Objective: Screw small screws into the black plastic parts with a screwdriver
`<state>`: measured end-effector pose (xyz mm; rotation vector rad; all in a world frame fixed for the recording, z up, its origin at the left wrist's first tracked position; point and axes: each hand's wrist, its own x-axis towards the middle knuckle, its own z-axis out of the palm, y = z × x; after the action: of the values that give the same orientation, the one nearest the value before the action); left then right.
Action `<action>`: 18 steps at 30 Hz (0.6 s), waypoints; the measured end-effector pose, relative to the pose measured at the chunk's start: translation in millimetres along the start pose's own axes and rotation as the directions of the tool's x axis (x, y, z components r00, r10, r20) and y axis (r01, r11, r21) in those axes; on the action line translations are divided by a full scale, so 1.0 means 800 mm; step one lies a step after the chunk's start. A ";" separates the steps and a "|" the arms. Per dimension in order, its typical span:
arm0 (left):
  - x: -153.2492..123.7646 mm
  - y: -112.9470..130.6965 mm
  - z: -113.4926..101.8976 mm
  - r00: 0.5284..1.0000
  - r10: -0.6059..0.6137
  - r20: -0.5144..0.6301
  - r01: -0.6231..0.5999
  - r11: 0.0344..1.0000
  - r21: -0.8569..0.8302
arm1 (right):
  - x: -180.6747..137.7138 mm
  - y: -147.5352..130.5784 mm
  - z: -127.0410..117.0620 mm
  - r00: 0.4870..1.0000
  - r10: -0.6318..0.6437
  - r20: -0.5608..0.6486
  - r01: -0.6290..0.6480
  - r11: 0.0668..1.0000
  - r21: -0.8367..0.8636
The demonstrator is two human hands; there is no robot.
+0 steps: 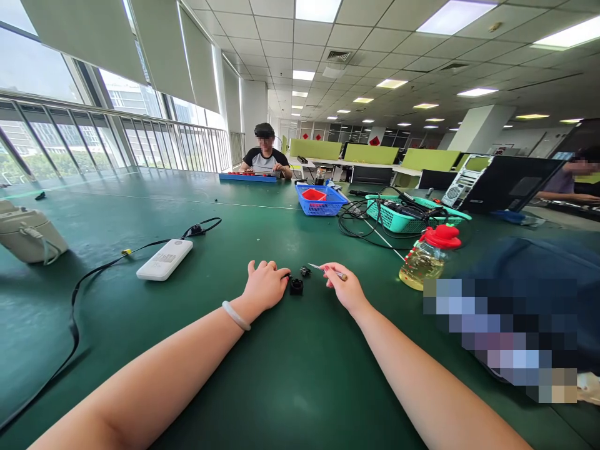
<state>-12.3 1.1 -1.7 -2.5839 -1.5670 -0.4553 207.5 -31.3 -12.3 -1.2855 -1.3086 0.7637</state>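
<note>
Presently: right hand pinching tool; left hand palm-down, can't tell whether fingers grip.
Block on table, left hand's three o'clock; small part at block's one o'clock.

Bright daylight from the windows (pale, nearly washed out) joins white ceiling lights, leaving soft glare on the green table. Wide-angle distortion stretches the edges; coarse blocks hide part of the dark bag; the small black block shows little detail.
</note>
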 end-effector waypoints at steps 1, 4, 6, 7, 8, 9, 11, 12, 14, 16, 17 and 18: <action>-0.001 0.001 0.000 1.000 0.000 0.001 0.000 1.000 0.013 | -0.001 0.000 0.001 1.000 -0.003 0.009 0.003 1.000 -0.014; -0.001 0.003 -0.002 1.000 -0.005 -0.019 0.005 1.000 0.004 | -0.001 0.000 0.001 1.000 -0.014 0.025 0.015 1.000 -0.025; 0.000 0.005 -0.004 1.000 -0.003 -0.026 0.002 0.998 -0.061 | -0.001 0.000 0.001 1.000 -0.011 0.029 0.012 0.999 -0.032; 0.001 0.005 -0.004 1.000 0.009 -0.028 -0.012 0.994 -0.110 | -0.001 0.000 0.001 0.999 -0.007 0.032 0.009 0.999 -0.038; 0.001 0.006 -0.004 0.999 0.032 -0.028 -0.036 0.985 -0.166 | -0.002 -0.001 0.001 0.999 -0.006 0.036 0.008 0.999 -0.045; 0.001 0.006 -0.004 0.997 0.068 -0.027 -0.072 0.972 -0.224 | -0.002 -0.002 0.001 0.999 -0.007 0.043 0.009 0.999 -0.050; 0.000 0.007 -0.004 0.985 0.171 -0.014 -0.167 0.933 -0.319 | -0.003 -0.005 0.002 0.998 -0.013 0.057 0.016 0.998 -0.053; -0.001 0.007 -0.004 0.974 0.225 -0.001 -0.211 0.915 -0.345 | -0.004 -0.006 0.002 0.998 -0.017 0.061 0.020 0.999 -0.050; -0.003 0.009 -0.004 0.954 0.298 0.031 -0.268 0.897 -0.352 | -0.005 -0.008 0.003 0.998 -0.023 0.059 0.026 0.999 -0.045; -0.005 0.011 -0.004 0.948 0.314 0.051 -0.283 0.904 -0.320 | -0.005 -0.009 0.004 0.998 -0.027 0.051 0.029 0.999 -0.044; -0.005 0.012 -0.004 0.952 0.303 0.053 -0.274 0.915 -0.297 | -0.005 -0.009 0.004 0.998 -0.029 0.048 0.031 0.998 -0.045; -0.005 0.012 -0.004 0.959 0.280 0.054 -0.255 0.927 -0.274 | -0.005 -0.009 0.004 0.998 -0.033 0.046 0.035 0.998 -0.048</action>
<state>-6.0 -7.6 1.3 -3.0042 -1.2180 -0.5596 201.9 -36.0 -7.4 -1.2877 -1.3896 0.7451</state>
